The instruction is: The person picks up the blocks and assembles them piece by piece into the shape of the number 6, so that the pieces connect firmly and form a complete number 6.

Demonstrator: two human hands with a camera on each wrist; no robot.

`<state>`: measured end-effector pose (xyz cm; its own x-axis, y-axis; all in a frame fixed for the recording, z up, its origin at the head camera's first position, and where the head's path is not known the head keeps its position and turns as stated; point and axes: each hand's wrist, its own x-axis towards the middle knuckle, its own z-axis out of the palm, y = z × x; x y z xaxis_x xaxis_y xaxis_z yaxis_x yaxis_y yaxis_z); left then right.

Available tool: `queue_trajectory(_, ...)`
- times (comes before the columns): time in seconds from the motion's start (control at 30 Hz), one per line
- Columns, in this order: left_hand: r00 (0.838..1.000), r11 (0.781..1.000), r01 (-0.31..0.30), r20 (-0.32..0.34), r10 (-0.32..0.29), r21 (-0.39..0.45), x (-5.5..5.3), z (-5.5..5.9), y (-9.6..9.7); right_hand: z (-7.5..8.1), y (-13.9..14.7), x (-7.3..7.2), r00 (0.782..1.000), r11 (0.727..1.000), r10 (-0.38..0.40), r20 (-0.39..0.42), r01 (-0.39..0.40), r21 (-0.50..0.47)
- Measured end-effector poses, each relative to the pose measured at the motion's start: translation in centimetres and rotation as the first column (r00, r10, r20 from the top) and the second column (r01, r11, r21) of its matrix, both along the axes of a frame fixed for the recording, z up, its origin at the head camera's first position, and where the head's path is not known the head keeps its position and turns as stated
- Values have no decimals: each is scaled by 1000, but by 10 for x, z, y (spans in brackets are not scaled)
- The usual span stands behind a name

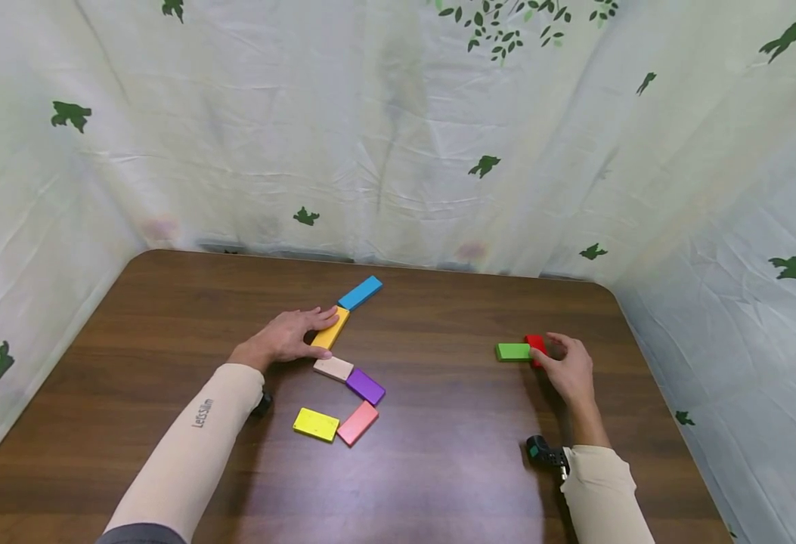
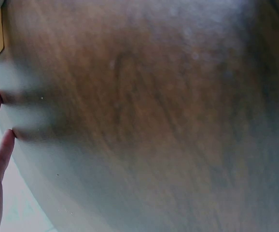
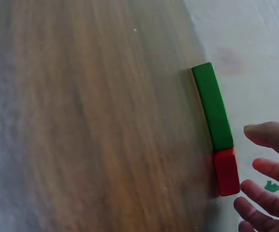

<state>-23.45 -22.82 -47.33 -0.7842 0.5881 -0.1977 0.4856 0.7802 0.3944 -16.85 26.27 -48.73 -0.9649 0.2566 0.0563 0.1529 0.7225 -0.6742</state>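
Bench (image 1: 452, 476): glossy wood grain. Left hand (image 1: 287, 335) on orange block (image 1: 332, 332), a smooth flat oblong; pinching or only touching, can't tell. Yellow block (image 1: 316, 425), cream block (image 1: 333, 369) and pink block (image 1: 358, 423) on orange's near side. Well right of orange: green block (image 1: 513, 352) meeting red block (image 1: 534, 342), right hand (image 1: 571, 370) just above red, fingers loose, released.

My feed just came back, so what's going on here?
A person is working with both hands at a wooden table. Their left hand touches the orange block, in a winding line with the blue, cream, purple, pink and yellow ones. Their right hand is close to the red block, which meets the green block, away from that line.
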Motion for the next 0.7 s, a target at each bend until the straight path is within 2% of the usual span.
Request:
queue_trajectory(0.33,1000,1000,4,-5,-4,19,4,-2,-2,-8,0,-3,999,998,-42,20,43,-55)
queue_trajectory(0.7,1000,1000,-12,11,12,12,2,0,0,-3,12,-4,999,1000,2,51,-1,-30)
